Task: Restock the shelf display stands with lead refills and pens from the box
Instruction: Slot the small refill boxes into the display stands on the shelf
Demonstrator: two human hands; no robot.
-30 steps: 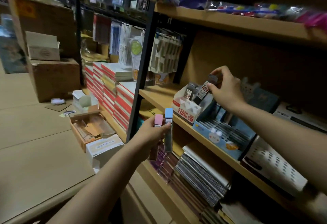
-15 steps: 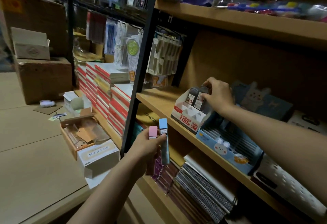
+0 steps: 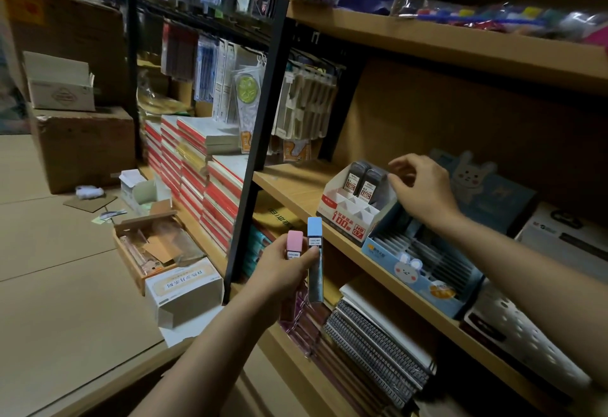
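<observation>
Refills seated in white stand, right hand lifted clear.
Head view: two dark lead refills (image 3: 361, 183), gripped a moment ago, now upright at back of white display stand (image 3: 348, 215) on shelf (image 3: 296, 186); right hand (image 3: 424, 189) loosely open, empty; left hand (image 3: 283, 271) clasps pink refill (image 3: 294, 245) and blue refill (image 3: 315, 252), next to place.

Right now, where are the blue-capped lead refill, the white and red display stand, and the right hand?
blue-capped lead refill (image 3: 315, 260): head view, on the tube's label below the cap.
white and red display stand (image 3: 345, 219): head view, on its red front panel.
right hand (image 3: 422, 191): head view, on the back of the hand.
</observation>
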